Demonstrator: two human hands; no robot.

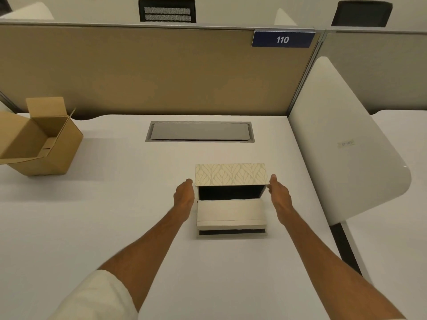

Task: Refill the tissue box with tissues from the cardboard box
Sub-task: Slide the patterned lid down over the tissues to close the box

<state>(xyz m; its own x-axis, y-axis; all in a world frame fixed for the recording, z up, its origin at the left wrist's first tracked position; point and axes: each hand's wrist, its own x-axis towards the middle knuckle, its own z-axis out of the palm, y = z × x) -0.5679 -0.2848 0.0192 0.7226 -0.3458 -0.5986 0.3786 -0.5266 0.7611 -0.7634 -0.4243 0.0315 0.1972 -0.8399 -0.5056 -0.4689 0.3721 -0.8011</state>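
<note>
- Spreading across most of the room in front of the person is a white desk [115, 215], backed by a tan partition [138, 70] carrying a blue plate marked 110 [283, 39].
- A white curved side panel [342, 139] closes off the desk's right edge.
- A grey cable hatch [200, 131] sits flush in the desk near the partition.
- Far left stands the cardboard box [39, 144], flaps up; what shows of its inside looks bare, and I cannot see any tissues in it from here.
- Well apart from it, in the middle of the desk near the person, sits the tissue box [231, 202], its leaf-patterned lid [231, 174] raised over a dark gap, with a pale stack filling the lower part.
- The left hand [184, 192] stands just beside the box's left wall, fingers loosely open, holding nothing.
- The right hand [278, 192] is at the right wall, its fingertips at the lid's corner; whether they actually pinch it I cannot tell.
- By my judgement the box is light, stiff board that would slide on the smooth desk, so steadying both side walls and taking the lid by its edges seems safest; tissues are soft and should be gripped as a whole stack.
</note>
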